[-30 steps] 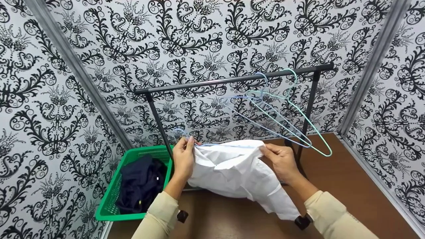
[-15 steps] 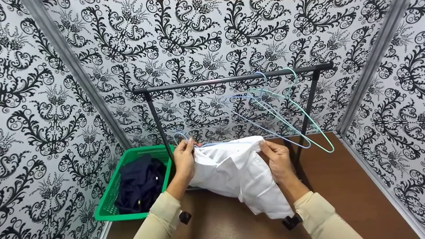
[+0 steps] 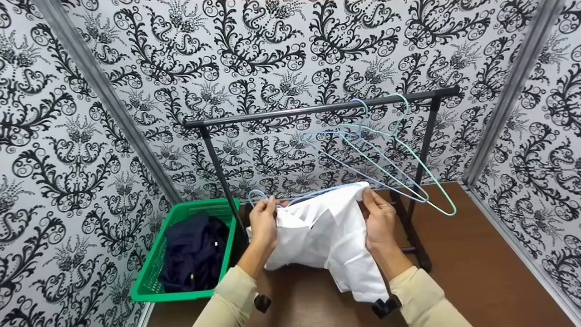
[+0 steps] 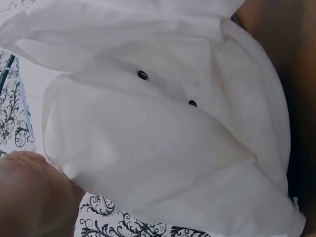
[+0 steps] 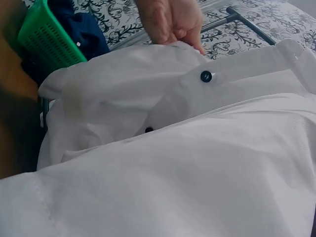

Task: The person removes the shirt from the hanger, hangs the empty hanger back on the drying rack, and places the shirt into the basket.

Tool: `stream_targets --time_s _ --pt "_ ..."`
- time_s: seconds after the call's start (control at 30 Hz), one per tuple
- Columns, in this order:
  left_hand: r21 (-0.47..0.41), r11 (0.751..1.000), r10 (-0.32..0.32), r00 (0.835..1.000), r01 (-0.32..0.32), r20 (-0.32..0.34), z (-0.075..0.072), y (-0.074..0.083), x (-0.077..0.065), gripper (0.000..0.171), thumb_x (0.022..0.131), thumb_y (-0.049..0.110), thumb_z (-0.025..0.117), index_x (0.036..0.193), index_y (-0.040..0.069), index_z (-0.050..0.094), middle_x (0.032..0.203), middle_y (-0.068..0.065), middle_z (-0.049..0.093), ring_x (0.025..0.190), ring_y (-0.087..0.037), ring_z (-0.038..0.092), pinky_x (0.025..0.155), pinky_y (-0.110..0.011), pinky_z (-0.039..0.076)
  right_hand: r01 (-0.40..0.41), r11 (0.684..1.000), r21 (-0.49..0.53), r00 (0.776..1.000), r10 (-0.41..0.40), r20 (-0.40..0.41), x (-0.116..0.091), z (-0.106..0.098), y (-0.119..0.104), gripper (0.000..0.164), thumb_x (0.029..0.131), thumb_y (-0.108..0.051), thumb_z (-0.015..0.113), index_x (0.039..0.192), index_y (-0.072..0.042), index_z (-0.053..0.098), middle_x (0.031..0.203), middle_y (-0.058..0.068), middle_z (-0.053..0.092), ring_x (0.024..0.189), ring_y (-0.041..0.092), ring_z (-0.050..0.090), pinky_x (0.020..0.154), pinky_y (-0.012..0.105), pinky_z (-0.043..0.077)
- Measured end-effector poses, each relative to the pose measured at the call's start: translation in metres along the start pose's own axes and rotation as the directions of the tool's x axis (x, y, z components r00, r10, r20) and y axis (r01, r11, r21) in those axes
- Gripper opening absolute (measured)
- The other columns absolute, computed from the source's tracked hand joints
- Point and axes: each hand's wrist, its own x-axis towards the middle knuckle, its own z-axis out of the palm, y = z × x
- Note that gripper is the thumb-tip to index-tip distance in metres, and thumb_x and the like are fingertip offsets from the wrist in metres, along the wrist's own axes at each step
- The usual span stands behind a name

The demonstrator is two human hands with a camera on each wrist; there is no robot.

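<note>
A white shirt (image 3: pixel 308 245) hangs between my hands above the table, with dark buttons (image 4: pixel 142 75) showing in both wrist views. Along its top edge runs a light blue hanger (image 3: pixel 313 194), its far end reaching under the cloth near the right hand. My left hand (image 3: pixel 264 223) pinches the shirt and the hanger just beside the hook. At the opposite upper corner, my right hand (image 3: pixel 380 221) grips the shirt, thumb on top; the fingers behind the cloth are hidden. In the right wrist view the left hand (image 5: pixel 173 22) appears beyond the shirt.
Behind the shirt stands a dark clothes rack (image 3: pixel 277 114). A blue hanger (image 3: pixel 365 173) and a green hanger (image 3: pixel 429 172) hang on its right part. At left, a green basket (image 3: pixel 140 284) holds dark navy clothing (image 3: pixel 195 254). All stand on a brown table (image 3: pixel 490 259).
My left hand has shifted right and slightly down. The hanger's right end and the shirt corner there have risen, my right forearm has swung inward, and more of the hanger shows above the cloth.
</note>
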Motion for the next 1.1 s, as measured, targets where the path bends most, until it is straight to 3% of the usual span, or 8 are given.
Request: stream_targets --time_s 0.1,0.33,0.57,0.63,0.83,1.0,1.1 --pt "-0.013 1.000 0.003 1.000 -0.003 -0.008 -0.002 -0.002 -0.001 0.036 0.111 0.006 0.052 0.075 0.005 0.055 0.079 -0.003 0.068 0.079 -0.015 0.075 0.073 -0.022 0.056 0.007 1.000 -0.013 1.000 -0.007 -0.011 -0.001 0.002 0.003 0.027 0.109 -0.018 0.060 0.096 -0.016 0.084 0.085 -0.006 0.077 0.074 0.006 0.067 0.067 0.021 0.057" --pt "0.013 1.000 0.011 0.999 -0.011 -0.033 -0.012 0.002 -0.001 0.035 0.111 0.007 0.052 0.076 0.006 0.054 0.084 -0.003 0.064 0.080 -0.014 0.077 0.071 -0.022 0.058 0.121 0.974 -0.191 0.991 -0.129 -0.030 0.002 0.009 0.017 0.021 0.105 -0.006 0.064 0.104 -0.009 0.085 0.093 -0.011 0.082 0.092 0.002 0.070 0.089 0.019 0.056" --pt "-0.010 1.000 0.001 0.999 -0.001 -0.033 -0.014 0.002 -0.001 0.035 0.111 0.007 0.053 0.076 0.005 0.054 0.084 -0.005 0.064 0.081 -0.016 0.076 0.069 -0.023 0.059 0.151 0.945 -0.289 0.989 -0.142 0.051 0.003 0.006 0.017 0.021 0.104 -0.002 0.064 0.103 0.012 0.079 0.083 -0.009 0.080 0.083 0.004 0.069 0.080 0.020 0.057" --pt "-0.015 1.000 -0.007 0.999 0.006 -0.031 -0.013 0.002 -0.001 0.035 0.111 0.007 0.053 0.076 0.005 0.053 0.084 -0.004 0.065 0.080 -0.016 0.077 0.070 -0.023 0.060 0.152 0.926 -0.346 0.988 -0.132 0.081 0.002 0.002 0.017 0.021 0.103 -0.002 0.065 0.102 0.015 0.078 0.082 -0.011 0.079 0.081 0.003 0.068 0.077 0.020 0.057" --pt "0.018 1.000 -0.006 1.000 0.006 -0.005 -0.006 0.008 -0.003 0.033 0.110 0.008 0.054 0.077 0.005 0.056 0.081 -0.007 0.078 0.079 -0.016 0.076 0.068 -0.022 0.058 0.199 0.817 -0.541 0.979 -0.140 0.148 -0.005 -0.010 0.019 0.015 0.099 -0.002 0.071 0.099 0.010 0.081 0.079 -0.017 0.076 0.074 0.001 0.069 0.071 0.017 0.057" --pt "0.090 0.994 0.052 0.998 -0.054 0.020 -0.004 0.013 -0.004 0.036 0.110 0.008 0.056 0.074 0.007 0.053 0.082 -0.010 0.081 0.078 -0.015 0.073 0.064 -0.020 0.050 0.180 0.832 -0.525 0.981 -0.111 0.159 -0.005 -0.013 0.022 0.017 0.100 -0.001 0.070 0.106 0.013 0.078 0.081 -0.014 0.077 0.075 0.002 0.071 0.072 0.020 0.062" --pt "0.142 0.985 0.097 0.995 -0.098 0.013 -0.003 0.016 -0.005 0.036 0.109 0.006 0.057 0.073 0.006 0.052 0.081 -0.008 0.081 0.077 -0.015 0.075 0.063 -0.020 0.050 0.175 0.822 -0.541 0.981 -0.103 0.162 -0.003 -0.018 0.022 0.016 0.100 0.000 0.070 0.105 0.012 0.079 0.082 -0.010 0.077 0.075 0.002 0.069 0.071 0.019 0.060"
